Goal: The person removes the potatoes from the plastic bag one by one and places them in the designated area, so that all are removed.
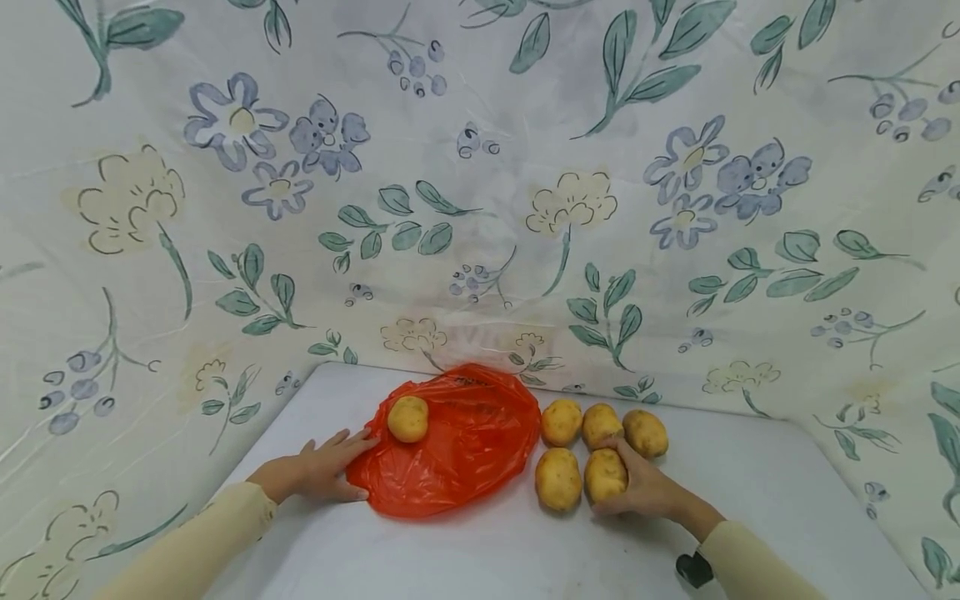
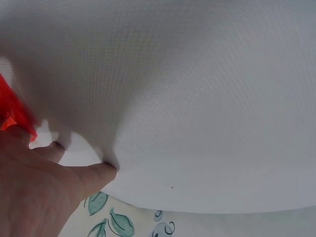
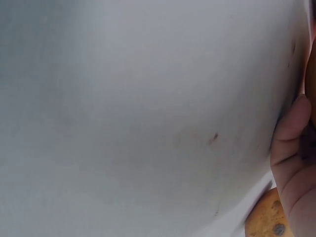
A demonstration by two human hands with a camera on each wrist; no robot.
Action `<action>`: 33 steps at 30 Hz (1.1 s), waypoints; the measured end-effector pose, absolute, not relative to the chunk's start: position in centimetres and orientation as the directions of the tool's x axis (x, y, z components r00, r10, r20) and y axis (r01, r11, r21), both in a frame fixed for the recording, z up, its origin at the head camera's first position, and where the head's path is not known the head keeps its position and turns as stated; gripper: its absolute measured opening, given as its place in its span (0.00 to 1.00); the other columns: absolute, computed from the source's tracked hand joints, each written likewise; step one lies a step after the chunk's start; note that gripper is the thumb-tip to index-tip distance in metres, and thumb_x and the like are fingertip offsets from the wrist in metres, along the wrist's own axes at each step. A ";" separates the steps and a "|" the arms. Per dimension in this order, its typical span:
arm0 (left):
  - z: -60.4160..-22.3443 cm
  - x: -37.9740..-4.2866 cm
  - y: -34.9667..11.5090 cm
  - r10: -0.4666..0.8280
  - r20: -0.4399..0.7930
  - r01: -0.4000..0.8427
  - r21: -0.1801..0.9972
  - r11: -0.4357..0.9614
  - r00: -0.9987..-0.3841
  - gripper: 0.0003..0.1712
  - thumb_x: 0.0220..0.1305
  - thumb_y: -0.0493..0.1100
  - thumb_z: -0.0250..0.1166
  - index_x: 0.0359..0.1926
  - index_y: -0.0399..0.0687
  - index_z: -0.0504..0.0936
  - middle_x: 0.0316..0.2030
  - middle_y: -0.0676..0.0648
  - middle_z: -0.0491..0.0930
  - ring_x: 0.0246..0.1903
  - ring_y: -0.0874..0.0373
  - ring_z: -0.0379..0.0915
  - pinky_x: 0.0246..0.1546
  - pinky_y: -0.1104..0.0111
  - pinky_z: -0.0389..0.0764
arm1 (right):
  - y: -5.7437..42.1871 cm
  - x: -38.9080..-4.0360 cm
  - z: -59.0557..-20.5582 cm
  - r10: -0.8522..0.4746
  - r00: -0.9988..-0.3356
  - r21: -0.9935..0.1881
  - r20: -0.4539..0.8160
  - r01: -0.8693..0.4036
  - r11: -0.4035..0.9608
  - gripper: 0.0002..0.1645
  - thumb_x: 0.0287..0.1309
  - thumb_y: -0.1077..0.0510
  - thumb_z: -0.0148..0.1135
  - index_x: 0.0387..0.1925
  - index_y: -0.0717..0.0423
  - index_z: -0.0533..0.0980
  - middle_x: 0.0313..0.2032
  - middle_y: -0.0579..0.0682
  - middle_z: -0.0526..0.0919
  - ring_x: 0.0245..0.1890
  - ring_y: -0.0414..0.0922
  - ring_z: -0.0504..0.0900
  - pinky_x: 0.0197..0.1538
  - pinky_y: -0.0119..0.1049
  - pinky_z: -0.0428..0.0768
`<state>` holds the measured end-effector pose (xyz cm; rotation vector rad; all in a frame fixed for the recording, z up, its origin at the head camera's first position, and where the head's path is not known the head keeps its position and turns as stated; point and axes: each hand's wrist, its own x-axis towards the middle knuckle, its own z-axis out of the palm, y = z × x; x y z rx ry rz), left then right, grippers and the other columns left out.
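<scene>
A red plastic bag (image 1: 472,450) lies flattened on the white table, with one potato (image 1: 408,419) on its left part. My left hand (image 1: 326,468) rests at the bag's left edge, fingers spread and touching the red plastic. In the left wrist view, fingers of the left hand (image 2: 44,182) press on the white surface beside a corner of the bag (image 2: 15,108). My right hand (image 1: 641,483) grips a potato (image 1: 606,475) in the near row, thumb on its near side and fingers on its far side. The right wrist view shows only part of that hand (image 3: 294,153).
Beside the held potato lies another potato (image 1: 558,480). Behind them stands a row of three: a left potato (image 1: 561,422), a middle potato (image 1: 601,423) and a right potato (image 1: 646,433). Floral cloth (image 1: 480,208) hangs behind the white table (image 1: 465,558) and at its sides.
</scene>
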<state>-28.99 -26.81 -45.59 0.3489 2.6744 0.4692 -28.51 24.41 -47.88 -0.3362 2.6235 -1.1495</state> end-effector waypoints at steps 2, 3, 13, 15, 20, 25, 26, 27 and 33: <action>-45.4 -28.9 -26.7 0.308 -0.343 0.172 0.373 0.912 -0.887 0.55 0.51 0.62 0.74 0.75 0.50 0.60 0.76 0.38 0.52 0.73 0.28 0.38 0.63 0.24 0.36 | 24.4 -28.6 -47.9 -0.306 -0.941 -0.744 -0.144 -0.101 0.661 0.57 0.37 0.46 0.82 0.66 0.50 0.59 0.63 0.56 0.69 0.59 0.53 0.71 0.62 0.62 0.70; -45.4 -28.9 -26.7 0.308 -0.345 0.172 0.374 0.912 -0.887 0.55 0.51 0.62 0.74 0.75 0.50 0.60 0.76 0.38 0.52 0.73 0.28 0.38 0.63 0.24 0.36 | 24.4 -28.6 -48.0 -0.304 -0.941 -0.744 -0.148 -0.097 0.661 0.57 0.38 0.46 0.82 0.67 0.49 0.59 0.63 0.56 0.69 0.59 0.53 0.71 0.62 0.62 0.70; -45.2 -29.0 -26.6 0.306 -0.352 0.173 0.363 0.915 -0.884 0.55 0.51 0.62 0.73 0.75 0.50 0.59 0.76 0.38 0.51 0.73 0.28 0.38 0.63 0.24 0.37 | 24.4 -28.5 -47.7 -0.328 -0.930 -0.746 -0.166 -0.099 0.659 0.60 0.42 0.44 0.79 0.72 0.48 0.56 0.67 0.58 0.64 0.62 0.55 0.69 0.63 0.65 0.67; -45.3 -29.0 -26.7 0.306 -0.354 0.171 0.365 0.915 -0.884 0.55 0.51 0.62 0.73 0.75 0.50 0.59 0.76 0.38 0.51 0.73 0.28 0.38 0.63 0.24 0.37 | 24.3 -28.5 -47.7 -0.335 -0.927 -0.747 -0.170 -0.101 0.657 0.61 0.43 0.44 0.79 0.73 0.48 0.55 0.69 0.59 0.63 0.64 0.57 0.68 0.64 0.67 0.66; -45.5 -28.9 -26.7 0.303 -0.360 0.158 0.378 0.912 -0.883 0.56 0.51 0.61 0.74 0.75 0.51 0.59 0.76 0.38 0.51 0.73 0.28 0.37 0.63 0.24 0.36 | 24.5 -28.5 -47.8 -0.342 -0.922 -0.753 -0.183 -0.092 0.651 0.62 0.43 0.44 0.79 0.75 0.47 0.53 0.70 0.60 0.61 0.65 0.58 0.66 0.64 0.68 0.64; -45.8 -28.9 -26.8 0.305 -0.355 0.163 0.377 0.912 -0.884 0.55 0.51 0.62 0.74 0.75 0.51 0.59 0.76 0.38 0.51 0.73 0.28 0.37 0.63 0.24 0.36 | 24.6 -28.5 -48.0 -0.349 -0.920 -0.767 -0.176 -0.094 0.634 0.61 0.44 0.45 0.79 0.74 0.46 0.53 0.70 0.60 0.62 0.65 0.58 0.66 0.64 0.68 0.65; -45.8 -28.9 -26.9 0.304 -0.354 0.164 0.375 0.913 -0.884 0.55 0.51 0.62 0.74 0.75 0.51 0.59 0.76 0.38 0.51 0.73 0.28 0.37 0.63 0.24 0.36 | 24.7 -28.5 -48.0 -0.350 -0.921 -0.770 -0.172 -0.096 0.630 0.60 0.44 0.45 0.79 0.74 0.45 0.54 0.70 0.59 0.61 0.65 0.58 0.66 0.64 0.68 0.64; -45.8 -29.0 -26.9 0.304 -0.353 0.164 0.374 0.913 -0.885 0.55 0.51 0.62 0.73 0.75 0.51 0.59 0.76 0.38 0.51 0.73 0.28 0.37 0.63 0.24 0.36 | 24.7 -28.5 -48.1 -0.350 -0.922 -0.773 -0.168 -0.097 0.627 0.60 0.44 0.45 0.79 0.74 0.45 0.54 0.70 0.59 0.61 0.66 0.58 0.65 0.64 0.69 0.63; -45.9 -29.2 -27.0 0.307 -0.355 0.170 0.368 0.914 -0.883 0.55 0.51 0.62 0.73 0.75 0.52 0.59 0.77 0.39 0.51 0.73 0.29 0.37 0.63 0.24 0.36 | 24.8 -28.4 -48.0 -0.355 -0.922 -0.780 -0.152 -0.108 0.616 0.62 0.45 0.45 0.78 0.75 0.44 0.52 0.75 0.59 0.54 0.72 0.63 0.58 0.67 0.73 0.56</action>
